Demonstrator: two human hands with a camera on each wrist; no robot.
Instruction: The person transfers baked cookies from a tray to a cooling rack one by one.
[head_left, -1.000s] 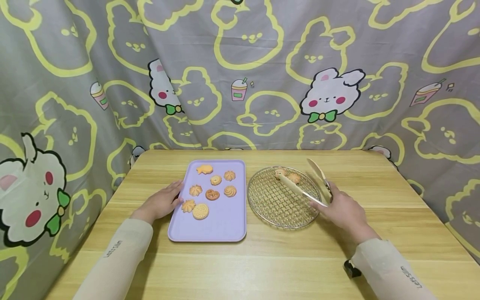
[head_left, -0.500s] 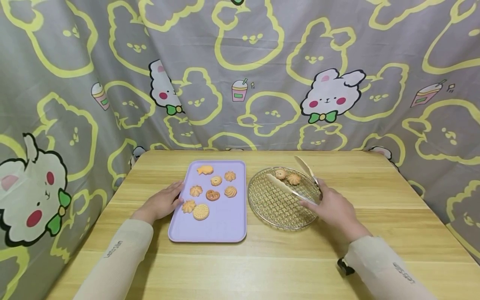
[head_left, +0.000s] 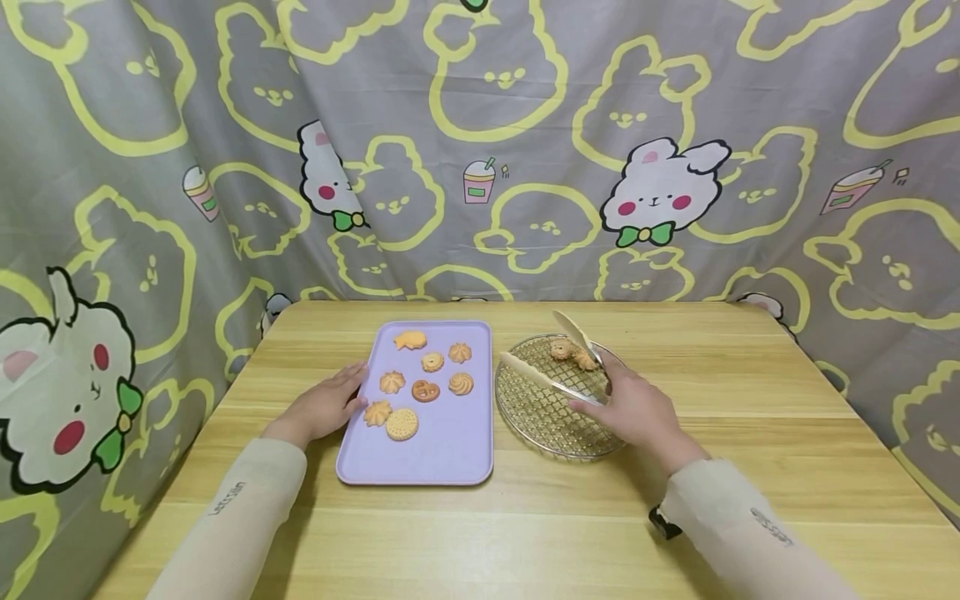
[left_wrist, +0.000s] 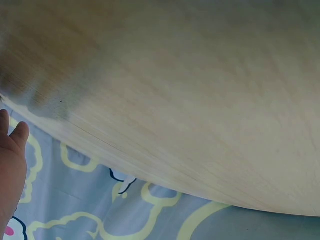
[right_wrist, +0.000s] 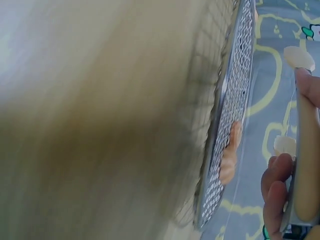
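Note:
My right hand (head_left: 643, 410) grips food tongs (head_left: 529, 370) with wide beige tips, spread apart over the left part of the round wire rack (head_left: 558, 427). On the rack's far side lie a round cookie (head_left: 560, 348) and a flower-shaped cookie (head_left: 583, 361), the latter partly covered by the tongs' far arm. The right wrist view has the tongs' handle (right_wrist: 306, 165) between thumb and fingers, held above the rack. At the left edge of a lavender tray (head_left: 450, 454), my left hand (head_left: 318, 408) rests with extended fingers and its thumb touching the rim.
Several cookies sit on the tray, among them a fish-shaped one (head_left: 410, 340), a pretzel-shaped one (head_left: 425, 391) and a round dotted one (head_left: 402, 424). Tray and rack stand close together on the wooden table (head_left: 480, 542). A patterned curtain (head_left: 525, 208) borders the table behind.
The right hand has carried the tongs leftward across the rack, away from the two cookies and toward the tray, with the tips staying apart. My left hand and the tray have kept still.

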